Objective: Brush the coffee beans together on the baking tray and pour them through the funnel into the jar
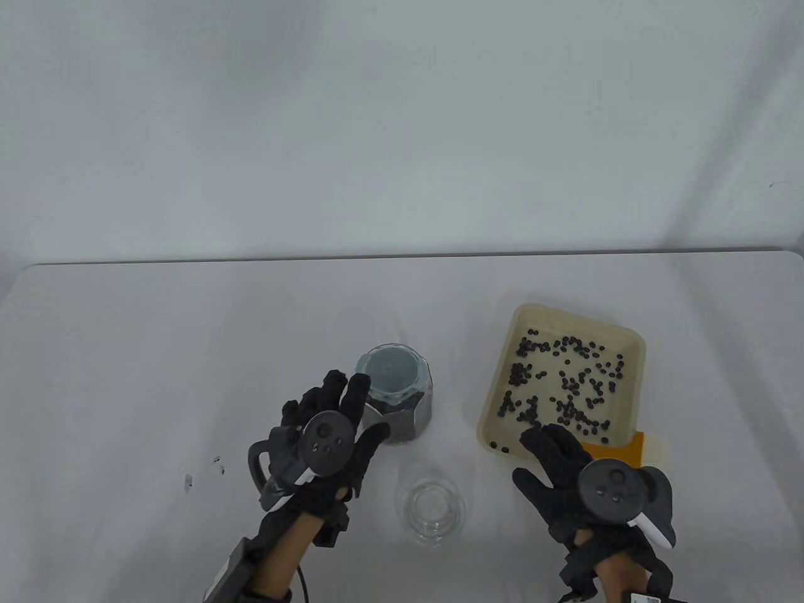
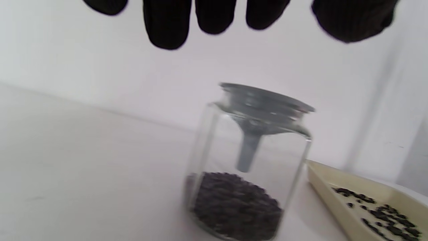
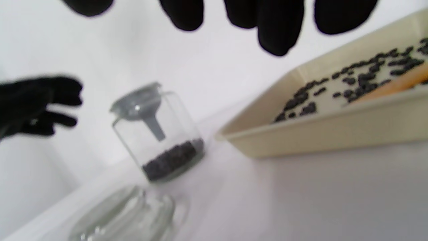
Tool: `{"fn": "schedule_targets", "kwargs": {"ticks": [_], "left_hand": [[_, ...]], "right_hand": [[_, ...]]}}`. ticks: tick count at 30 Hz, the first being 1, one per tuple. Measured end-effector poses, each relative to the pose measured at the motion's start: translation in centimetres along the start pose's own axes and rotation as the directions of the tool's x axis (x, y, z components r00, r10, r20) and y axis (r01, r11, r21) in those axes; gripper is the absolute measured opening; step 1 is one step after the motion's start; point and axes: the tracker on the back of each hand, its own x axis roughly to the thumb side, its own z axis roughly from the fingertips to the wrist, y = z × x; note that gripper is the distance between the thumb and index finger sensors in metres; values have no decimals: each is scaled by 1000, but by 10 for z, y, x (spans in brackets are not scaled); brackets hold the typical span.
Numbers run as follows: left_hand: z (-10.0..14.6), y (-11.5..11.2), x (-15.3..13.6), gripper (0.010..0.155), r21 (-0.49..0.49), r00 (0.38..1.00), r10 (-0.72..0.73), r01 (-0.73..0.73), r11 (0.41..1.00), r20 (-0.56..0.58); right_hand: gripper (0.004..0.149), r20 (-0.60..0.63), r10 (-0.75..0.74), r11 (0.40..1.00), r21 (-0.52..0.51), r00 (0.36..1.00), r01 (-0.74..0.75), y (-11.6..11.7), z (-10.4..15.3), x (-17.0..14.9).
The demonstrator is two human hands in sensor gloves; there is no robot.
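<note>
beans (image 1: 565,383) scattered, cream tray (image 1: 635,342)

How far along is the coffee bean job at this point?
Partly done: the jar has the funnel seated and beans at its bottom. In hand: nothing; left hand and right hand hover open. Left: beans lie scattered across the baking tray, unbrushed and unpoured.

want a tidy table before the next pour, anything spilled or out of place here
Yes: a few dark specks, likely stray coffee beans, lie on the table left of the left hand, away from the baking tray and jar.
</note>
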Motion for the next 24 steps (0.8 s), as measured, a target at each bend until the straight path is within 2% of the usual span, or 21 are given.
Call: {"fn": "schedule_targets", "kwargs": {"ticks": [5,9,11,13,18,22,23,24], "left_hand": [[17,-7,-51,76,-30,996,-54,52,998,-75],[20,-25,-82,75,-61,989,-16,7,998,-145],[19,-27,-89,75,-116,985,-24,3,993,-173],[20,-30,-94,74,-96,981,-19,1,995,-193],[21,-31,-97,74,-109,979,-30,8,994,-202],[20,-31,-95,73,-101,982,-20,1,995,-189],[20,-33,-93,73,-110,983,-21,1,994,-182],[20,-34,-92,72,-121,983,-22,0,993,-180]], "right_hand": [[68,-2,-63,996,-56,998,63,-7,3,-3],[68,-12,-72,992,-104,997,70,-15,6,-7],[69,-7,-105,982,-157,994,102,-22,9,-10],[68,14,-156,958,-242,988,155,-32,13,-15],[63,10,-248,907,-349,969,236,-55,15,-30],[61,-80,-78,970,-234,994,58,-71,3,-35],[60,-106,40,989,-139,994,-54,-73,-5,-32],[59,-117,96,990,-88,988,-106,-73,-8,-30]]}}
